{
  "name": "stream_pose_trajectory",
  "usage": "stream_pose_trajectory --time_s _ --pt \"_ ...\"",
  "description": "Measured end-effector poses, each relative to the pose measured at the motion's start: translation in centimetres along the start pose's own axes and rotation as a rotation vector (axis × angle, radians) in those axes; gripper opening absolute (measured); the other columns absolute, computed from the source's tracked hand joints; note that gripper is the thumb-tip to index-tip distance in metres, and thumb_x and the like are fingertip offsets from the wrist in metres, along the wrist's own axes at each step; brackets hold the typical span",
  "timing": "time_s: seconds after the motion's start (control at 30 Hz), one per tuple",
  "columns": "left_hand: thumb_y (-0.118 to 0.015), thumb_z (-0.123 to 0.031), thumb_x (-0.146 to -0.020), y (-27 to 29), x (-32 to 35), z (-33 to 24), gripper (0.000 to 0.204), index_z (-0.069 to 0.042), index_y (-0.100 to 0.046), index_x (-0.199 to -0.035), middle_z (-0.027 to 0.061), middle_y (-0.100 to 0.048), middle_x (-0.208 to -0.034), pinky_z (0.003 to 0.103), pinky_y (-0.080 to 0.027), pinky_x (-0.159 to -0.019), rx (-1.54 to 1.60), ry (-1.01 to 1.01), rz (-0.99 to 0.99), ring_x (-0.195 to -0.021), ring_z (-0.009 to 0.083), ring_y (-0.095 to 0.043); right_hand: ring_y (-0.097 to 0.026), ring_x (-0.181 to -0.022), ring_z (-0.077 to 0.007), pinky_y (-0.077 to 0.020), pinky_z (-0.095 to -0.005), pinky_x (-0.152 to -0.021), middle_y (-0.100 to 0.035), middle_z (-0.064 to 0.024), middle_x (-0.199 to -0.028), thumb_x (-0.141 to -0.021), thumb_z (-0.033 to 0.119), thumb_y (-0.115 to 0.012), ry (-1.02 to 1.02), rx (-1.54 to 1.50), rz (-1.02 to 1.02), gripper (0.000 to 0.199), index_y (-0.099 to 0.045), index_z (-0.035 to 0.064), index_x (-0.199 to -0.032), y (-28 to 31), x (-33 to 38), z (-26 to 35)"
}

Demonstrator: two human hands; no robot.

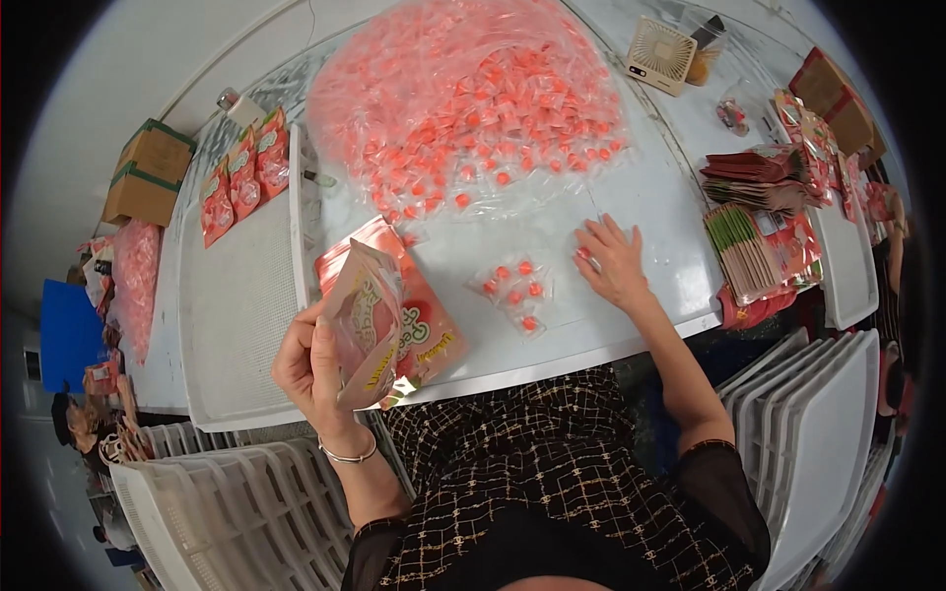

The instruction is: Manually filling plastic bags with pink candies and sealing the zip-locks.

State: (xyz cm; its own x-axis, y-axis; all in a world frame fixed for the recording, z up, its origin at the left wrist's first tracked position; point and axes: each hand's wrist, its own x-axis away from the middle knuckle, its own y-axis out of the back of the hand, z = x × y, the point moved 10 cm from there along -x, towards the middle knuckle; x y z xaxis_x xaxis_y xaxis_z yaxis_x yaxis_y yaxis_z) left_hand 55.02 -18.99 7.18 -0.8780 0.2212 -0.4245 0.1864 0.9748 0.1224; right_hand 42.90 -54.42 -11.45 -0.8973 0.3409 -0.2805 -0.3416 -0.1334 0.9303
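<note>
My left hand (317,366) grips a red and pink pouch (367,320), its mouth gaping toward me. Another red pouch (432,330) lies flat on the white table just behind it. My right hand (613,268) rests on the table with fingers spread, and a clear-wrapped red candy (583,255) shows at its fingertips. Between my hands sits a small cluster of wrapped candies (514,292). Beyond them, a large clear plastic bag (384,89) spills a heap of the same candies (522,108) onto the tabletop. The inside of the held pouch is only partly visible.
Several filled pouches (244,169) lie on a white tray (239,325) at left. Stacked flat pouches (744,251) stand at right. A small fan (660,54) is at the back. White trays are stacked below (236,517) and right (813,433). Cardboard boxes (148,172) stand far left.
</note>
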Motion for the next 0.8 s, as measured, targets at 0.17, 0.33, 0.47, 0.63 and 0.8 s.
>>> stream_pose_trajectory --time_s 0.17,0.33,0.47,0.63,0.8 --pt "-0.054 -0.010 -0.090 1.9 0.4 -0.9 0.030 -0.003 -0.043 -0.063 0.0108 -0.065 -0.093 0.022 -0.035 -0.061 0.139 0.000 -0.129 -0.066 0.0054 -0.043 -0.035 -0.131 -0.0331 -0.0207 -0.0657 -0.099 -0.048 -0.0090 -0.134 -0.082 0.031 -0.062 -0.058 -0.055 -0.054 0.050 -0.051 0.0156 -0.128 1.8 -1.0 1.7" --pt "-0.052 -0.011 -0.091 1.2 0.5 -1.7 0.031 -0.004 -0.041 -0.063 0.0055 -0.058 -0.082 0.021 -0.034 -0.061 0.104 -0.033 -0.089 -0.066 0.0050 -0.040 -0.031 -0.132 -0.0347 -0.0224 -0.0636 -0.099 -0.039 -0.0073 -0.141 -0.077 0.036 -0.067 0.237 -0.306 -0.001 0.057 -0.050 0.0207 -0.129 -0.6 -0.4 12.6" --pt "-0.053 -0.012 -0.091 1.0 0.9 -1.6 0.031 -0.005 -0.041 -0.063 0.0007 -0.054 -0.074 0.021 -0.030 -0.059 0.097 -0.050 -0.079 -0.062 0.0041 -0.034 -0.035 -0.127 -0.0331 -0.0248 -0.0615 -0.098 -0.043 -0.0052 -0.134 -0.073 0.035 -0.071 0.391 -0.158 0.126 0.055 -0.053 0.0197 -0.123 -4.0 0.8 15.8" --pt "-0.052 -0.012 -0.091 0.2 0.9 -1.8 0.031 -0.005 -0.040 -0.063 0.0032 -0.059 -0.081 0.020 -0.031 -0.060 0.102 -0.036 -0.071 -0.064 0.0040 -0.038 -0.036 -0.126 -0.0343 -0.0239 -0.0634 -0.097 -0.048 -0.0051 -0.127 -0.073 0.032 -0.071 0.366 -0.108 0.047 0.046 -0.057 0.0189 -0.116 -2.9 2.5 11.2" --pt "-0.054 -0.010 -0.090 -2.3 0.8 -1.7 0.031 -0.002 -0.043 -0.063 0.0097 -0.065 -0.091 0.022 -0.033 -0.058 0.110 -0.046 0.065 -0.064 0.0047 -0.040 -0.037 -0.123 -0.0421 -0.0187 -0.0703 -0.097 -0.050 -0.0064 -0.126 -0.076 0.036 -0.068 0.157 0.029 -0.025 0.042 -0.059 0.0192 -0.113 1.4 1.0 5.4"
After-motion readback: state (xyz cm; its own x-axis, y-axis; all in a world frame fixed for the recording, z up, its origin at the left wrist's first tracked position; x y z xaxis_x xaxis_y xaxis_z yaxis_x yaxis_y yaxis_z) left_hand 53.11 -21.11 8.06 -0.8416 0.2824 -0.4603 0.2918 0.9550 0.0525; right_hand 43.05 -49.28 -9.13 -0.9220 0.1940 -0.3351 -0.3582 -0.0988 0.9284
